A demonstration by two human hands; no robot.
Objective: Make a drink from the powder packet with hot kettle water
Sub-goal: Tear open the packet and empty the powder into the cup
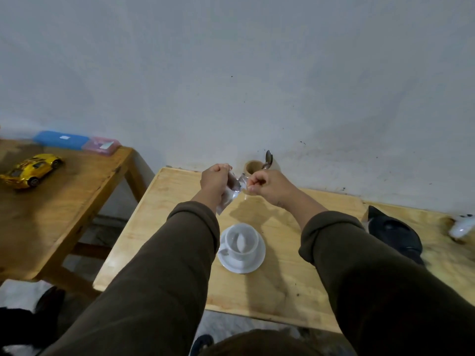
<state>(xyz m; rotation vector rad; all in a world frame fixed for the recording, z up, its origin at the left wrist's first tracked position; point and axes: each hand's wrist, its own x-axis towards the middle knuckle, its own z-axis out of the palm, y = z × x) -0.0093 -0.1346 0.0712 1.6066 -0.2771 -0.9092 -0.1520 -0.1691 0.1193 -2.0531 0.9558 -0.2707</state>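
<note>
Both of my hands hold a silvery powder packet up above the wooden table. My left hand grips its left side and body. My right hand pinches its top right corner. Below and nearer to me, a white cup stands on a white saucer; the cup looks empty. A dark kettle sits at the right, partly hidden by my right sleeve.
A wooden holder with a metal spoon stands at the table's back edge by the wall. A white object lies at the far right. A second table to the left carries a yellow toy car, a blue box and a pink box.
</note>
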